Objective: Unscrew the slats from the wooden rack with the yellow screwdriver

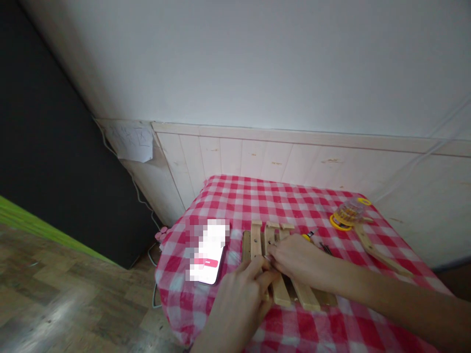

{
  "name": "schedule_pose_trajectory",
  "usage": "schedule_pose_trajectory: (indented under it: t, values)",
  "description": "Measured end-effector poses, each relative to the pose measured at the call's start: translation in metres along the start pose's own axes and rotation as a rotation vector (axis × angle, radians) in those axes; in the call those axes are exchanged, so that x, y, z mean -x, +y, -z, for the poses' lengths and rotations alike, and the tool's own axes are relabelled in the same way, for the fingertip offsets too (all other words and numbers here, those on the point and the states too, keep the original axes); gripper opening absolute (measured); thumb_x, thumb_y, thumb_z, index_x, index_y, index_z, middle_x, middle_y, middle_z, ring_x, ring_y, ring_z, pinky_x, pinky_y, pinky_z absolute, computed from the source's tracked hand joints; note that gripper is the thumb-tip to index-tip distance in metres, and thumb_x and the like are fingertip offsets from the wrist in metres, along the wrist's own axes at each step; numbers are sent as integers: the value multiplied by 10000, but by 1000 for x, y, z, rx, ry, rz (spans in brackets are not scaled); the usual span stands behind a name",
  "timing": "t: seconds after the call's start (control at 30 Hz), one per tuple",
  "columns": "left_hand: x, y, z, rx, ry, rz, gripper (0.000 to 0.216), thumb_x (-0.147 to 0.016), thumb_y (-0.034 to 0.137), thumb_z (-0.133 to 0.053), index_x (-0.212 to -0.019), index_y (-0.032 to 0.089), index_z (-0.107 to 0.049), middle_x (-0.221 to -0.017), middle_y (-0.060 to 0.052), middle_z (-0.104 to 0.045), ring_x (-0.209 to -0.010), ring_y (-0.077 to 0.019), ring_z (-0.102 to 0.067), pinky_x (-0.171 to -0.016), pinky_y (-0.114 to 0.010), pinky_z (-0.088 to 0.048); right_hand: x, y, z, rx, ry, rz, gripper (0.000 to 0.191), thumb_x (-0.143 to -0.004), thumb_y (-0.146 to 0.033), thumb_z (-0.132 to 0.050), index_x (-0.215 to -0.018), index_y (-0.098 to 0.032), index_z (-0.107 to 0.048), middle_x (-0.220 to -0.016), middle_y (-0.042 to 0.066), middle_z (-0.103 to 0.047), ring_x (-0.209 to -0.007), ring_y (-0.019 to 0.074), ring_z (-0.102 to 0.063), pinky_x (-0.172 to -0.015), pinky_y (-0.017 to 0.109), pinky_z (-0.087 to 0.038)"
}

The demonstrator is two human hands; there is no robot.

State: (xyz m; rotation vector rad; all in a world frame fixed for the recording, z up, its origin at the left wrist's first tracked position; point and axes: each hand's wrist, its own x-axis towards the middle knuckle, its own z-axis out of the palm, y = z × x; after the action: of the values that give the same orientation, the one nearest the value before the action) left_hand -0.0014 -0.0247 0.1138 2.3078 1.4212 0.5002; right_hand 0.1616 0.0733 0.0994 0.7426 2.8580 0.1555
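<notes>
A small slatted assembly of pale wood [282,295] lies on the table, its strips side by side with small dark holes or screws in them. My left hand [250,279] rests on its near left part, fingers curled in against a strip. Right beside it, my right hand [292,255] reaches in from the right with its fingertips pinched together over the middle strips. Whatever is between the fingers of either hand is hidden. Just beyond my right hand lies a yellow and black tool [309,236], partly covered. Thin dark pieces [325,249] sit near my right wrist.
Left of the wood, a phone [209,272] lies with its screen lit. A clear container with yellow ends [348,215] lies at the back right, near a curved wooden piece [380,256]. The checked tablecloth [253,196] meets a panelled wall [231,152]. A cable [139,193] hangs at left.
</notes>
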Motion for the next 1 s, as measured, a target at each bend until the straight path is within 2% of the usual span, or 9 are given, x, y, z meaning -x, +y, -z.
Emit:
schedule_pose_trajectory:
  t: [0.07,0.13,0.23,0.43,0.53,0.6,0.67,0.8,1.0]
  values:
    - [0,-1,-1,-7,1,3,449,-778,-42,-556,-1123,218,-682,-1066,-28,-629,-938,-214,-658,-800,-329,-595,3,-1,10,0,-8,-27,133,-850,-56,-625,-761,-128,-692,-686,64,-705,-635,208,-680,-549,297,-485]
    - [0,-1,-2,-12,-6,9,451,-781,-43,-548,-1118,226,-681,-1070,-23,-631,-944,-206,-656,-802,-311,-590,4,-1,18,-14,2,-45,140,-851,-64,-603,-766,-137,-687,-670,59,-708,-605,200,-672,-512,285,-434]
    - [0,-2,-3,-21,-18,11,457,-786,-39,-542,-1122,240,-677,-1082,-17,-631,-965,-200,-651,-816,-294,-583,6,1,29,-62,18,-30,122,-871,-118,-577,-808,-159,-673,-727,48,-725,-630,194,-676,-522,280,-415]
    - [0,-1,0,-57,-63,35,490,-804,-22,-555,-1209,237,-650,-1169,-39,-631,-958,-216,-660,-842,-342,-592,14,7,42,-165,44,41,119,-870,-144,-574,-956,-184,-646,-960,70,-739,-848,222,-696,-682,310,-500]
    - [0,-1,1,-63,-64,37,473,-805,-22,-558,-1189,235,-661,-1151,-36,-638,-926,-210,-665,-827,-334,-597,15,5,45,-171,90,-27,145,-875,-173,-595,-1008,-186,-649,-1014,85,-736,-870,229,-697,-683,309,-512]
    - [0,-1,1,-55,-52,31,458,-794,-33,-553,-1155,224,-672,-1132,-29,-642,-909,-200,-664,-831,-324,-595,13,1,46,-105,107,-137,122,-898,-208,-598,-987,-163,-669,-959,99,-748,-791,232,-707,-625,304,-503]
    - [0,0,1,-45,-52,33,467,-787,-45,-544,-1153,216,-671,-1149,-31,-640,-936,-203,-661,-841,-325,-592,9,-4,46,-29,60,-204,136,-920,-230,-595,-897,-147,-701,-858,103,-759,-711,236,-712,-571,301,-484]
    - [0,1,3,-28,-65,34,494,-789,-48,-544,-1181,228,-662,-1161,-30,-639,-974,-210,-653,-861,-341,-586,4,-10,40,15,-52,-174,190,-904,-158,-602,-765,-160,-731,-723,82,-759,-646,250,-717,-500,304,-441]
    - [-1,0,2,-28,-51,26,467,-790,-41,-554,-1162,218,-662,-1134,-33,-634,-983,-217,-652,-838,-343,-593,3,-7,26,34,-41,-72,167,-836,-27,-597,-796,-132,-720,-714,79,-748,-619,233,-703,-494,313,-429]
